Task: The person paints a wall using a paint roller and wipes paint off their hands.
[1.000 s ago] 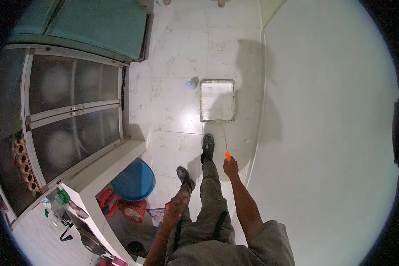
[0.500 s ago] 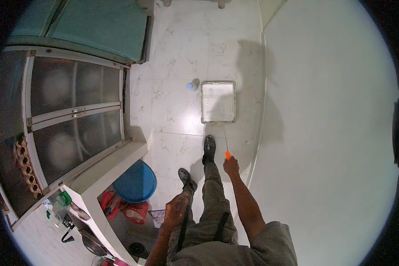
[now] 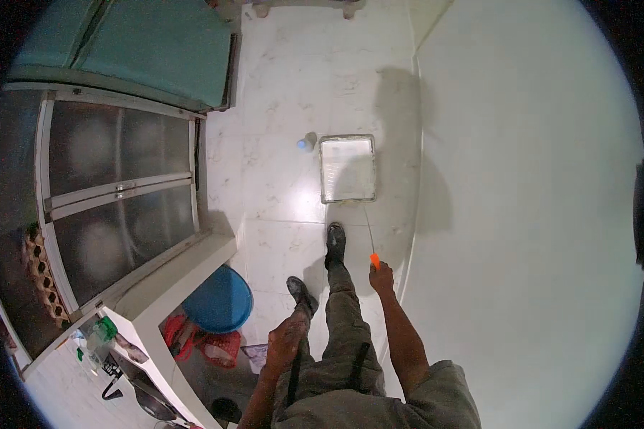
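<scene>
My right hand is closed around the orange handle of a paint roller. Its thin metal rod runs forward to the near edge of a paint tray, where the roller head is faint against the pale floor. White paint covers the inside of the tray, which lies flat on the tiles. My left hand rests on my left leg near the knee, fingers laid over it and holding nothing visible. Just left of the tray stands a small bottle with a blue cap.
A pale wall rises along the right. On the left are a glazed cabinet, a teal cabinet and a white counter. Beneath the counter sit a blue tub and a red basket. My boots stand on the tiles.
My right hand and the roller handle have shifted slightly right and nearer my body. The whole view has tilted a little; my left hand stays on my leg.
</scene>
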The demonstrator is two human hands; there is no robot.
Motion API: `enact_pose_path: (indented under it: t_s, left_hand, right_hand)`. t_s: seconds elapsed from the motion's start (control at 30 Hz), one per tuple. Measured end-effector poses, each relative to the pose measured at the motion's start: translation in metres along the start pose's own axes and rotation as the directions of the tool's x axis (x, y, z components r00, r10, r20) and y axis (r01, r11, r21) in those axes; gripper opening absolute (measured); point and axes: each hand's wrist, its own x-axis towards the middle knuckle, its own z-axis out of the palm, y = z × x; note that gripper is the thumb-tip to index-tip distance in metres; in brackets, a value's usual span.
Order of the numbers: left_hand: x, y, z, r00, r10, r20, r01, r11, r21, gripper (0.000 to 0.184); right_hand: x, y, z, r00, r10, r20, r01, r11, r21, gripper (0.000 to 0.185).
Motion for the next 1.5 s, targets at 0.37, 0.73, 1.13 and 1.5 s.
enact_pose_path:
  t_s: [0.37, 0.73, 1.13, 1.5]
  left_hand:
    - [0.002, -0.011, -0.006, 0.985, 0.161, 0.061, -0.165, 0.983, 0.082, 0.045]
    - [-0.001, -0.014, -0.007, 0.999, 0.025, 0.026, -0.025, 0.999, 0.026, 0.028]
    - [-0.016, -0.023, -0.013, 0.992, 0.122, -0.014, -0.120, 0.985, 0.124, 0.028]
    - [-0.014, 0.021, -0.020, 0.997, 0.003, 0.072, -0.002, 1.000, -0.012, 0.022]
  right_hand:
    - [0.080, -0.042, 0.008, 0.997, -0.065, -0.040, 0.063, 0.997, -0.053, 0.036]
    - [0.027, -0.035, 0.038, 0.992, -0.062, -0.106, 0.061, 0.998, -0.008, 0.035]
    - [-0.027, -0.045, 0.019, 0.979, -0.085, -0.184, 0.084, 0.996, -0.013, 0.031]
    - [0.051, -0.096, -0.017, 0.992, -0.088, -0.095, 0.090, 0.996, 0.018, 0.032]
